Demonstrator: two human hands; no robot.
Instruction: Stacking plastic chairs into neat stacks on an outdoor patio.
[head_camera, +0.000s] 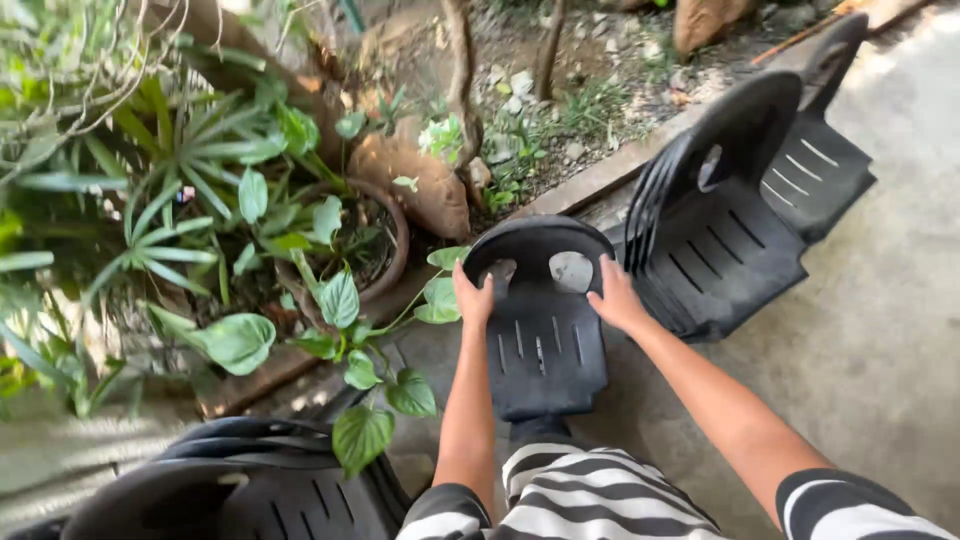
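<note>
Soft daylight, top-right glare, edges warped w/ blur

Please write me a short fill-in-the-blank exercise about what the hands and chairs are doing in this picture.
1. Both the left hand and the right hand grip the back of a ____ plastic chair.
2. The stack of chairs to its right lies tipped on the ____ floor.
3. The person's sleeves are ____ in black and white.

Missing words: black; concrete; striped
</note>
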